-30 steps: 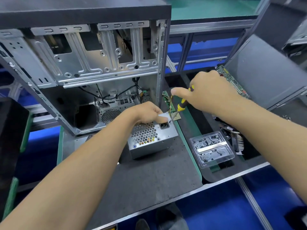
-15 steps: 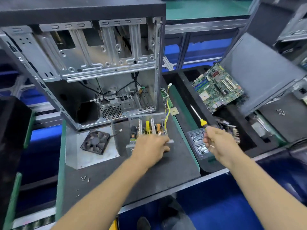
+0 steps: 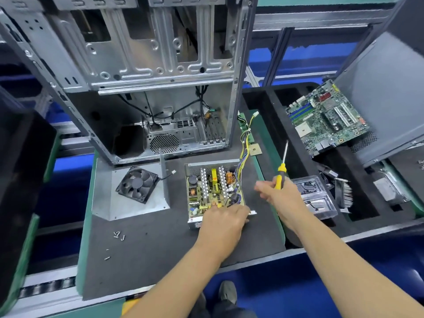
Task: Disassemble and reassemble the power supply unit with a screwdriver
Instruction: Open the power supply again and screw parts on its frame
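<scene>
The power supply unit (image 3: 213,191) lies open near the centre of the dark worktop (image 3: 149,249), its circuit board facing up and its yellow wires going up toward 1 o'clock. Your left hand (image 3: 223,218) rests on its near edge at 6 o'clock, fingers curled over the metal rim. Your right hand (image 3: 278,195), at 3 o'clock from the unit, grips the screwdriver (image 3: 281,171) by its yellow handle, with the shaft pointing to 12 o'clock. At 9 o'clock the fan (image 3: 137,184) lies on a metal cover plate (image 3: 107,203). Loose screws (image 3: 118,235) lie at 8 o'clock. The computer case (image 3: 137,65) stands at 11 o'clock.
</scene>
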The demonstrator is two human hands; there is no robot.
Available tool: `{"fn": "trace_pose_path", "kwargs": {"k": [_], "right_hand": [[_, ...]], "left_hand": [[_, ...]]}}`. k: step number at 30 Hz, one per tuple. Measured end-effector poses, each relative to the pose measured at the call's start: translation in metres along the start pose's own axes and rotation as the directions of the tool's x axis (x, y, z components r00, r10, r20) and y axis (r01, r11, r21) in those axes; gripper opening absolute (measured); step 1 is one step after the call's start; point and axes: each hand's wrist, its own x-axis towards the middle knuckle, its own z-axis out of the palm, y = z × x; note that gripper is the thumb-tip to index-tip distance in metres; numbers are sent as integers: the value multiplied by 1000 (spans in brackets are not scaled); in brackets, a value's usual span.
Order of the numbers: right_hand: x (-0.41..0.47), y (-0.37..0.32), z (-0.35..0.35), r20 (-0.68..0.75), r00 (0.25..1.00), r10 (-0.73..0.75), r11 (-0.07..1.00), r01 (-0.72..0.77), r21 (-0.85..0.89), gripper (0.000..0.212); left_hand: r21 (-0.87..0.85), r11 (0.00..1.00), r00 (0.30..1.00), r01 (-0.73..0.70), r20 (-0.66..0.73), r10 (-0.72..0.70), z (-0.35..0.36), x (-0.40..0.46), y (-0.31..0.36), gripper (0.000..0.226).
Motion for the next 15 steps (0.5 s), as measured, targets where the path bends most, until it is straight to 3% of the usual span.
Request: {"fn": "trace_pose_path", "kwargs": {"k": [4, 9, 12, 15], "right_hand": [[30, -22, 27, 17, 999, -41, 994, 39, 100, 36], [49, -33, 35, -11, 1000, -10, 996, 11, 92, 27], [55, -34, 34, 13, 994, -106, 989, 107, -99, 27], [56, -37, 37, 84, 964, -253, 910, 267, -319, 24]], "left_hand": [[-43, 999, 1000, 14, -9, -14, -1, -2, -3, 22], [-124, 992, 1000, 24, -7, -25, 0, -3, -6, 17], [-148, 989, 999, 24, 45, -17, 0, -1, -8, 11], [-150, 988, 998, 31, 67, -21, -3, 0, -7, 10]]}}
